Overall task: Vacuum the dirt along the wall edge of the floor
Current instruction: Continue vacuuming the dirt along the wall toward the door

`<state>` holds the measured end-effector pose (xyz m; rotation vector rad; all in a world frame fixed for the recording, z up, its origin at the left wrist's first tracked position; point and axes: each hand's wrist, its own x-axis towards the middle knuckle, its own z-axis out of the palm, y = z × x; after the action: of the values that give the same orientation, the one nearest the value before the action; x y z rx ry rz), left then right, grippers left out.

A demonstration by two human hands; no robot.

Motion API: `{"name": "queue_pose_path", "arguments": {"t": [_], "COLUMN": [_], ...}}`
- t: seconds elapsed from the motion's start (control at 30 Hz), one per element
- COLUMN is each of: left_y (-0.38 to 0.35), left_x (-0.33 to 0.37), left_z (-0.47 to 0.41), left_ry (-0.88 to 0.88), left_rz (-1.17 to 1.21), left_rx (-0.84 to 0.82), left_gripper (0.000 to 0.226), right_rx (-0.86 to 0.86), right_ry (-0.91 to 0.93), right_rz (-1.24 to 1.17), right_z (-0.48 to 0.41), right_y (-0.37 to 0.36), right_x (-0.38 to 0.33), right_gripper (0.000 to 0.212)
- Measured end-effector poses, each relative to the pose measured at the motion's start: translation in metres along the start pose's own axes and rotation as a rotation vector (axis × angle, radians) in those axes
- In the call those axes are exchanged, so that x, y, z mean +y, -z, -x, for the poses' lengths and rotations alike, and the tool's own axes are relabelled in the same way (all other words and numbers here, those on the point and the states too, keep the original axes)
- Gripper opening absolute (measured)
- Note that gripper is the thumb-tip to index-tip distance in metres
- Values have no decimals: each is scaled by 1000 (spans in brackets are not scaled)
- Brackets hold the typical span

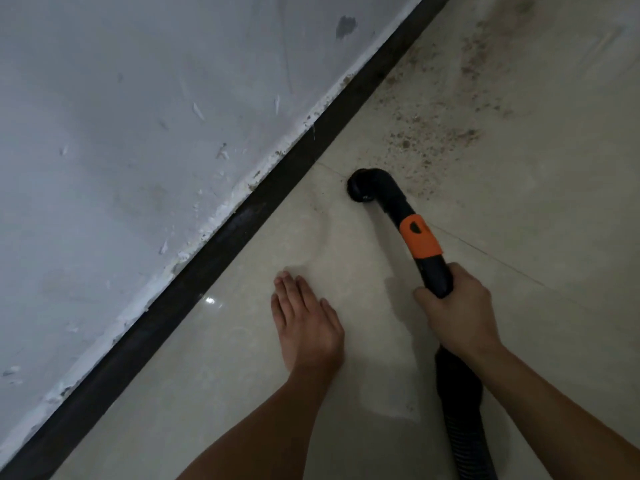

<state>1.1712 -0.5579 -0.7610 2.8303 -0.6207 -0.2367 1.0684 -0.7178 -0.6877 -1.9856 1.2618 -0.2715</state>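
My right hand [457, 313] is closed around a black vacuum hose handle with an orange band [420, 237]. The curved black nozzle [363, 187] rests mouth-down on the beige floor tile, a short way from the dark baseboard [221, 240]. Brown dirt and grit [433, 133] lies scattered beyond the nozzle, running up along the wall edge to the upper right. My left hand [304, 323] lies flat on the tile, palm down with fingers together, between the baseboard and the hose.
A grey-white wall [138, 116] with chipped paint fills the left side above the baseboard. The ribbed black hose [464, 420] trails back under my right forearm. A tile joint [519, 271] runs diagonally right of the handle.
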Motion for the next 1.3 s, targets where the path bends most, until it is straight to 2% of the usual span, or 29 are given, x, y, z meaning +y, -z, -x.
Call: {"name": "queue_pose_path", "arguments": {"t": [0.13,0.33,0.5,0.67,0.83,1.0,1.07,1.2,1.3], "left_y": [1,0,0,1,0,-2,-3,-8,-8], "left_x": [0,1,0,0,-3,-1,0,-2,-3], "left_z": [0,-1,0,-1,-1,1,1,0,1], "left_ry": [11,2,1,13,4,13,13,23,31], "left_rz": [16,9,-2,-10,-6,-14,-18,-45,-45], "left_rx": [9,9,-1,-21,-5,31,41,32,33], "left_gripper": [60,60,61,61,60,65,67,66,65], "right_rx": [-148,-66,-148,-302,-92,-71,5,174,160], "right_ry": [65,51,73,120,-15,-167,-206,-265,-257], "right_rz": [0,17,-10,46,11,-60,-56,-78,-88], "right_z": [23,-25,-35,4,18,76,84,54,26], "right_y": [-8,-21,-37,-19,37,61,68,87,84], "right_x": [-1,-27,-52,-23,28,78,90,101,88], "right_gripper": [27,18,19,21,23,25,26,18,18]}}
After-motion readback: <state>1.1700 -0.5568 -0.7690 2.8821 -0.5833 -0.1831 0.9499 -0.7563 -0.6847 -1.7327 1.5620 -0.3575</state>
